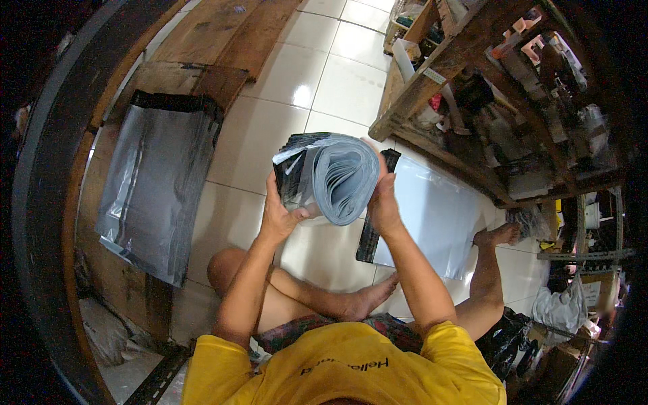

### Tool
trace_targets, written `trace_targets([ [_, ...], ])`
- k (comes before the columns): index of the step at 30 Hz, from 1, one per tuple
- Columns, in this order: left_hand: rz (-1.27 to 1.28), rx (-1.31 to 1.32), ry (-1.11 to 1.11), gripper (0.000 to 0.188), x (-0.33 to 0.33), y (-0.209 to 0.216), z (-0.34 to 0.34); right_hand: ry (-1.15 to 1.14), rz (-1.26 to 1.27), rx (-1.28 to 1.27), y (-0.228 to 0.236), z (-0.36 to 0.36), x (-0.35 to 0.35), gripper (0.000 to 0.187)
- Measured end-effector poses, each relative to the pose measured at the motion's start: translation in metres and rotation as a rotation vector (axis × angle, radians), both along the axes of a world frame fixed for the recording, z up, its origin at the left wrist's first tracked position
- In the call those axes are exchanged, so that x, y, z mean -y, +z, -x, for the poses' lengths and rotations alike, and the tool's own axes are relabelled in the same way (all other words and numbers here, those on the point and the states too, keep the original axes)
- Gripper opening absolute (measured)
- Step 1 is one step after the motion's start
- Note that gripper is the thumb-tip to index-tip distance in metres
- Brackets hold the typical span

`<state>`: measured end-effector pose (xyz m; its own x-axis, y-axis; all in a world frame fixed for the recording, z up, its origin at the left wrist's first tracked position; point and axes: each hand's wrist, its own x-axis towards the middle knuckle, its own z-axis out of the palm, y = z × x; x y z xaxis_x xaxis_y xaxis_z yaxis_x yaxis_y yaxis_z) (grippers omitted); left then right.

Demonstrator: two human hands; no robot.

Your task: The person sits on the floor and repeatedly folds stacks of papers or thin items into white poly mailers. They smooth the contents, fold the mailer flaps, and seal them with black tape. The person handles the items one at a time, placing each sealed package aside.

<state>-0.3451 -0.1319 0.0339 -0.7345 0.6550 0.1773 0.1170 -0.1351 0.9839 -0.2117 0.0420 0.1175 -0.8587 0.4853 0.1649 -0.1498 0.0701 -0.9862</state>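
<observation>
Dark stack (pixel 155 179): here on the left, well apart from the roll (pixel 345 179).
Left hand (pixel 282 217): clamped on the roll's left side.
Roll: between both palms, coiled end facing up.
Right hand (pixel 385 202): pressing its right side.
Pale sheets (pixel 432 216): flat on the floor (pixel 297 263), farther right.

The glossy floor of white square tiles (pixel 351 88) catches a bright reflection (pixel 302 95) toward its far edge. Broad brown wooden planks (pixel 223 34) line its left edge; a cluttered brown wooden rack (pixel 413 96) stands at its far right corner, a grey metal shelf (pixel 584 256) by its right edge.
</observation>
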Motion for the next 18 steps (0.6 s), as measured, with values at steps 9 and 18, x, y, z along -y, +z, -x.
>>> trace_targets([
  [9, 0.284, -0.171, -0.173, 0.139, 0.006, -0.051, 0.020, 0.103, -1.360, 0.186, 0.138, 0.065, 0.055, 0.087],
  [18, 0.352, -0.158, -0.205, 0.146, 0.006, -0.033, 0.014, 0.162, -1.340, 0.168, 0.161, 0.069, 0.059, 0.104],
])
